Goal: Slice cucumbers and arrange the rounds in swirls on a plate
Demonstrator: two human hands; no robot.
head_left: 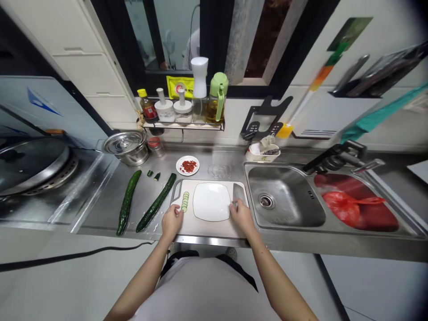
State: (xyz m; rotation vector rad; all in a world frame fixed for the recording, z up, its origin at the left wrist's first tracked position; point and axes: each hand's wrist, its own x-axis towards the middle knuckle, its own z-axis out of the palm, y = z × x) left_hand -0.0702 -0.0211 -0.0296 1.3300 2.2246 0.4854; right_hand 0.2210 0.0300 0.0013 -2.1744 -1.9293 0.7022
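Note:
A white plate (211,202) with rounded corners lies on the pale cutting board (200,228). At the plate's right edge, the curled fingers of my right hand (241,217) meet its rim. A knife blade (238,191) lies flat just beyond that hand; its handle is hidden. To the left of the plate runs a short row of overlapping cucumber slices (185,201). My left hand (171,221) rests at the board's left edge, fingers apart, with its fingertips close to the nearest slices. Further left lie a cut cucumber (156,203) and a whole cucumber (129,203).
Behind the board are a small plate of chopped red pieces (188,166) and two cucumber ends (153,175). A lidded pot (130,148) stands back left. At right is the sink (284,191), with a red bag (344,207) in its second basin. Condiments fill a rack (187,126).

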